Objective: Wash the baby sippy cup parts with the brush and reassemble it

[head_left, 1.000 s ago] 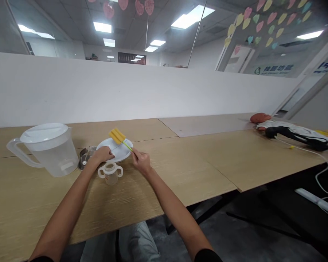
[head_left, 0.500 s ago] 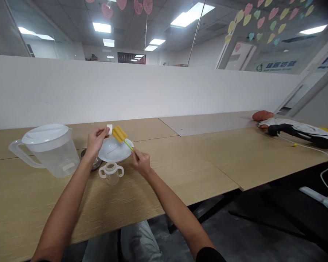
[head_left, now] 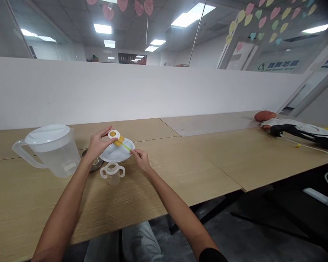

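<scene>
My left hand (head_left: 97, 143) is closed on a white bottle ring (head_left: 117, 134), with the thumb on its near side. The yellow sponge head of a bottle brush (head_left: 121, 141) is against the ring, and yellow shows through its opening. My right hand (head_left: 141, 160) pinches the brush's thin green handle. Both hands are above a white bowl (head_left: 117, 155) on the table. In front of the bowl, a clear bottle (head_left: 113, 177) with two white side handles stands upright, its top uncovered. Partly behind my left forearm is a dark-rimmed, see-through dish (head_left: 97, 164).
A large translucent pitcher (head_left: 58, 158) with a white lid stands to the left. On the far right lies a doll-like figure (head_left: 265, 115) in white and black, with a white cable (head_left: 311, 146) beside it. A white wall (head_left: 153, 91) borders the wooden table (head_left: 180, 171) at the back.
The white ring has turned so its opening faces me, and the sponge head has come up against it. My right hand has shifted slightly along with the brush.
</scene>
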`<state>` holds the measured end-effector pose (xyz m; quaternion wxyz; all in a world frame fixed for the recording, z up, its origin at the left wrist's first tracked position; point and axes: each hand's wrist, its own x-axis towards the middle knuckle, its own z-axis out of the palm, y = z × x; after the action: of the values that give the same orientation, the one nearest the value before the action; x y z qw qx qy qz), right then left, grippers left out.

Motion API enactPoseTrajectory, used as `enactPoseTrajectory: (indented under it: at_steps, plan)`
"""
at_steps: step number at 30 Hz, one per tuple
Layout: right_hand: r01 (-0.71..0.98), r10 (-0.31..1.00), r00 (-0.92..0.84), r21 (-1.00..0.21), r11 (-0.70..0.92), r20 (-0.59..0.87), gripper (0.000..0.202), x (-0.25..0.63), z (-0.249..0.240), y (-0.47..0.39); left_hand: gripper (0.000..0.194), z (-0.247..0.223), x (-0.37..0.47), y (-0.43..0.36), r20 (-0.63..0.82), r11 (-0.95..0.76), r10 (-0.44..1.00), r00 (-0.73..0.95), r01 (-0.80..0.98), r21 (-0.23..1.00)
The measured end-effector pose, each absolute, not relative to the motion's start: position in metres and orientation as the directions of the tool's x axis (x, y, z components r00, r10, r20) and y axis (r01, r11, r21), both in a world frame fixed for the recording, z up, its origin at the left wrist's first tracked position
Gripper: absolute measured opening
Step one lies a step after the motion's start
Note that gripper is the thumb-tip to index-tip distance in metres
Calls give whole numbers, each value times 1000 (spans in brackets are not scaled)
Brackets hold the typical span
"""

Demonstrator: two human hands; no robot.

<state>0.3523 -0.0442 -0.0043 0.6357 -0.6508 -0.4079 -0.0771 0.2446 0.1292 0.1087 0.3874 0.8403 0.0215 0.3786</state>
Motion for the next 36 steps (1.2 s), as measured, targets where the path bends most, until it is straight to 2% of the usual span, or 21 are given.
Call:
enactPoseTrajectory:
  at_steps: [3, 6, 8, 10, 13, 16, 20, 23, 25, 32, 36]
  plan:
    - [531, 502, 693, -838, 129, 517, 49, 356, -2, -43, 61, 108, 241, 138, 711, -916, 211, 671, -118, 383]
    - [552, 342, 765, -829, 88, 546, 50, 357, 0, -46, 59, 111, 238, 140, 715, -964, 203, 669, 10, 264]
    - [637, 262, 734, -769, 57, 627, 48, 354, 0, -49, 62, 113, 236, 139, 681, -964, 232, 695, 70, 257]
    - [748, 305, 636, -663, -18, 709, 45, 349, -1, -50, 65, 115, 236, 136, 629, -959, 258, 733, 112, 262]
    - [820, 399, 566, -542, -182, 722, 44, 346, -5, -48, 67, 117, 235, 136, 560, -953, 287, 777, 175, 246]
    - [779, 343, 626, -551, -299, 700, 47, 350, -7, -48, 60, 119, 230, 146, 478, -947, 318, 819, 247, 207]
    - [735, 271, 674, -589, -335, 687, 52, 360, -6, -52, 42, 117, 219, 170, 223, -927, 368, 903, 336, 168]
    - [744, 290, 665, -575, -342, 688, 53, 361, -7, -53, 37, 110, 215, 185, 31, -893, 443, 896, 437, 109]
    - [765, 325, 640, -537, -357, 696, 53, 360, -8, -52, 35, 103, 217, 190, -46, -867, 491, 870, 493, 69]
    - [797, 381, 587, -430, -423, 714, 50, 357, -15, -49, 12, 74, 232, 196, -151, -864, 480, 864, 495, 89]
    - [802, 387, 574, -401, -443, 721, 49, 358, -15, -49, 13, 67, 233, 195, -157, -859, 485, 860, 502, 97]
